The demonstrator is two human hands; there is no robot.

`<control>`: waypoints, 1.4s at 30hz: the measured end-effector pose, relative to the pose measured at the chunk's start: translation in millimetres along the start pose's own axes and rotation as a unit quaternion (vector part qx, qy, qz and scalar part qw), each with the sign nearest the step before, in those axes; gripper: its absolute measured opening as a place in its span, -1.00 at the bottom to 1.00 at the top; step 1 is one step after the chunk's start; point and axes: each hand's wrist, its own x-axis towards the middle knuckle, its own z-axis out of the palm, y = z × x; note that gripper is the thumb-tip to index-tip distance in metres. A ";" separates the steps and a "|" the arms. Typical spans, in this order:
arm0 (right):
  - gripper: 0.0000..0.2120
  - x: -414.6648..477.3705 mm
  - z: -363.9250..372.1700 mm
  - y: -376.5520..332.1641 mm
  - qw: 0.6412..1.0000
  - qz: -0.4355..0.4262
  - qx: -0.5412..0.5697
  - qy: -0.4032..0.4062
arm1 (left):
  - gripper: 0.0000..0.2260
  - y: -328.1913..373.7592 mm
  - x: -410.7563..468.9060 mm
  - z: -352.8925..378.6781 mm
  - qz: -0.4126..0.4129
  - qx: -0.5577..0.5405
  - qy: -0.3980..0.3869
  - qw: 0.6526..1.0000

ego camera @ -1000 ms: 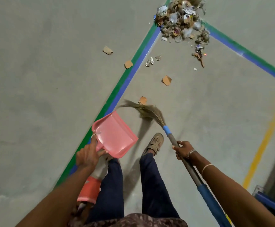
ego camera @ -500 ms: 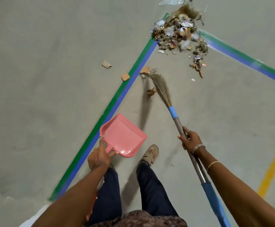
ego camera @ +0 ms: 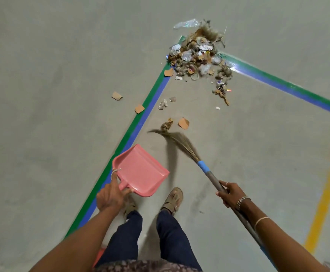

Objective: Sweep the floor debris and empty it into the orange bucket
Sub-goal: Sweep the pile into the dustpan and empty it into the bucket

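Left grip [ego camera: 111, 195] curled round handle of empty pink plastic dustpan [ego camera: 140, 170], apparently held clear of grey concrete floor [ego camera: 42, 95]. Right grip [ego camera: 230, 194] wrapped round grey-shafted grass broom [ego camera: 179, 140], bristles down just beside loose cardboard scraps [ego camera: 183, 123]. Beyond, at corner of green-and-blue floor tape [ego camera: 132, 130], large mixed debris pile [ego camera: 198, 57], uncollected. Gathering unfinished; scooping and emptying outstanding. Orange bucket not identifiable in view.

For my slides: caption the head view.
Right hand grips broom short of debris pile; left hand holds pink dustpan.
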 end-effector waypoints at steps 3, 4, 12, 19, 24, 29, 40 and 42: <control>-0.43 6.9 8.2 -2.3 0.996 0.033 0.043 0.077 | -0.16 4.6 6.2 -9.4 0.009 -0.009 0.008 1.000; -0.46 9.4 11.6 -5.5 0.992 0.031 0.063 0.104 | -0.16 5.2 9.6 -12.3 0.012 -0.016 0.009 1.000; -0.41 -1.1 10.8 -44.2 0.954 -0.036 0.209 0.212 | -0.19 5.3 49.4 -37.7 0.043 -0.013 0.004 0.999; -0.35 -9.0 20.5 -101.6 0.975 -0.037 0.197 0.094 | -0.20 -19.2 105.1 -64.2 0.048 -0.011 0.000 0.999; -0.44 2.0 45.3 -117.8 0.995 0.051 0.080 -0.022 | -0.19 -38.6 138.4 -73.1 0.067 -0.003 -0.015 0.998; -0.47 0.5 75.3 -115.4 0.988 0.150 0.021 0.013 | -0.21 -45.9 158.4 -78.8 0.088 0.003 -0.045 0.995; -0.86 -2.2 71.9 -203.7 0.958 0.013 0.212 0.192 | -0.23 -35.6 204.0 -120.2 0.128 0.038 -0.051 0.990; -0.83 -3.7 68.5 -226.4 0.959 -0.011 0.216 0.182 | -0.20 -38.2 218.6 -130.7 0.137 0.041 -0.038 0.989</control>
